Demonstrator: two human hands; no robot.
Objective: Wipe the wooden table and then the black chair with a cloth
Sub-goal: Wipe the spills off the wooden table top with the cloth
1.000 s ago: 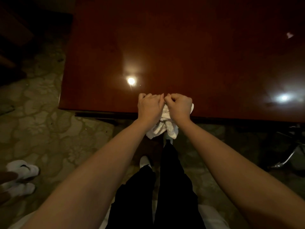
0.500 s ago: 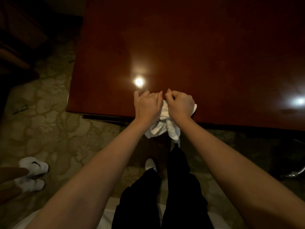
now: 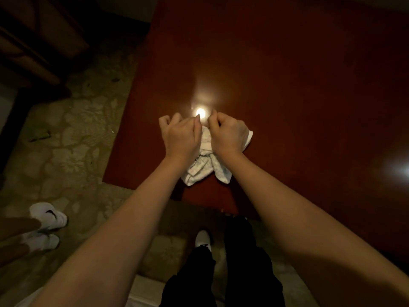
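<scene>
- At the far left, dark wooden furniture (image 3: pixel 33 41) stands in shadow; its form is hard to make out
- Below it, the floor (image 3: pixel 66 138) is a pale, worn surface with a mottled floral or stone-like pattern
- At the lower left edge, another person's feet in white socks (image 3: pixel 47 218) stand on that floor, one sock with a small dark logo
- The wooden table (image 3: pixel 287 85) fills the middle and right: a glossy, reddish-brown top with a straight near edge and a corner at the left; a round lamp reflection (image 3: pixel 200 112) shines on it just beyond the fingers
- The left hand (image 3: pixel 180 137) lies knuckles up over the left part of the cloth, fingers bent and loosely spread; whether it actually grips the fabric cannot be told
- The white cloth (image 3: pixel 204 169) lies crumpled on the table near its front edge, bunched under and between both hands, with two soft folded lobes trailing toward the person and a flat corner poking out on the right; its weave looks like terry, faintly patterned
- The right hand (image 3: pixel 229 136) is curled into a fist on the cloth's right part, fingers tucked down around the fabric
- Below, black trousers (image 3: pixel 239 262) and a white shoe (image 3: pixel 203 239) show between the bare forearms
</scene>
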